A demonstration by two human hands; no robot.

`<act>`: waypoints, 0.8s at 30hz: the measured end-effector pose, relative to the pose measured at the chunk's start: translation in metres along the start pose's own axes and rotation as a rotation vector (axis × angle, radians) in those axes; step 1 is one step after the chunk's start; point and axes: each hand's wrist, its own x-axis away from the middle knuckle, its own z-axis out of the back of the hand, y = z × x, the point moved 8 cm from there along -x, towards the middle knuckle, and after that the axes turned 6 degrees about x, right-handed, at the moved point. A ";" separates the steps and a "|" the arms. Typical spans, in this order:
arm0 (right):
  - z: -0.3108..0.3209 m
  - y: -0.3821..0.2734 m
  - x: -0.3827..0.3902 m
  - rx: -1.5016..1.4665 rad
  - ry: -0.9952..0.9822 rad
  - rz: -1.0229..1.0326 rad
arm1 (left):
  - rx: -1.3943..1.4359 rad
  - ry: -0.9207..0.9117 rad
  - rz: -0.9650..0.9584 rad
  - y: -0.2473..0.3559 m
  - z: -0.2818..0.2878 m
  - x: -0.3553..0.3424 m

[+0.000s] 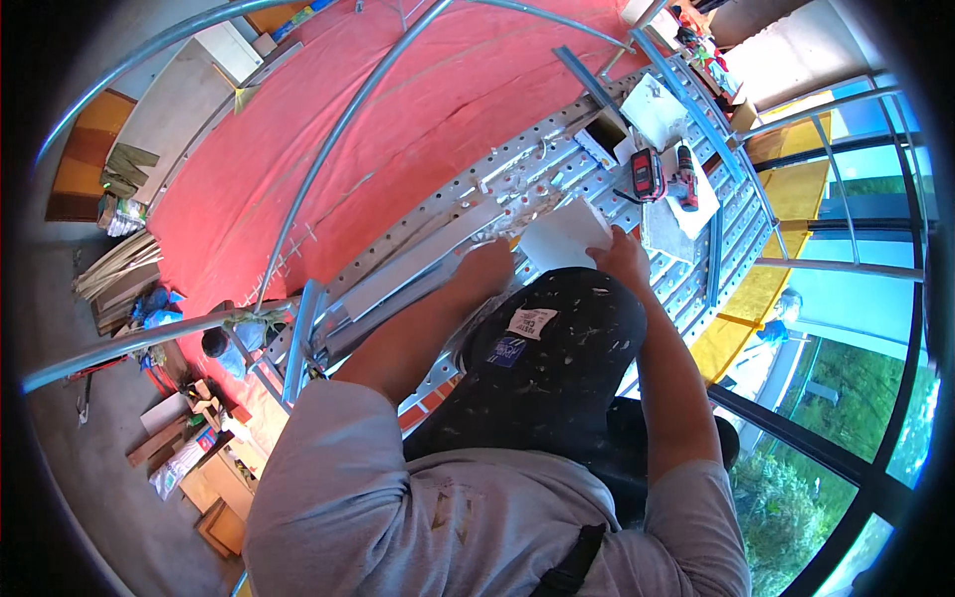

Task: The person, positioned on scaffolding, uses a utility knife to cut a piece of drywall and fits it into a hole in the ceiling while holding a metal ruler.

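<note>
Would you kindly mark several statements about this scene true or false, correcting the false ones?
1. The bare right hand holds a flat white board. True.
2. A red-and-black cordless drill lies to the right of that board. True.
3. The bare left hand grips the drill. False: it is left of the board, away from the drill.
4. A large red sheet covers the perforated silver metal platform. False: the sheet spreads beyond it.
5. The black trousers are spotless. False: pale specks show.

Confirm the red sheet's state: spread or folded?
Spread. The red sheet covers a wide area beyond the perforated metal platform, with shallow wrinkles across it.
</note>
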 end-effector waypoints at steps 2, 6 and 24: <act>-0.001 0.000 0.000 -0.007 -0.008 -0.007 | -0.030 -0.026 0.029 0.005 0.003 -0.001; -0.001 -0.004 0.000 -0.013 -0.029 -0.031 | -0.018 -0.030 0.023 0.000 0.003 -0.008; 0.010 -0.004 -0.021 0.026 -0.029 -0.008 | 0.009 0.041 0.061 -0.008 0.011 0.016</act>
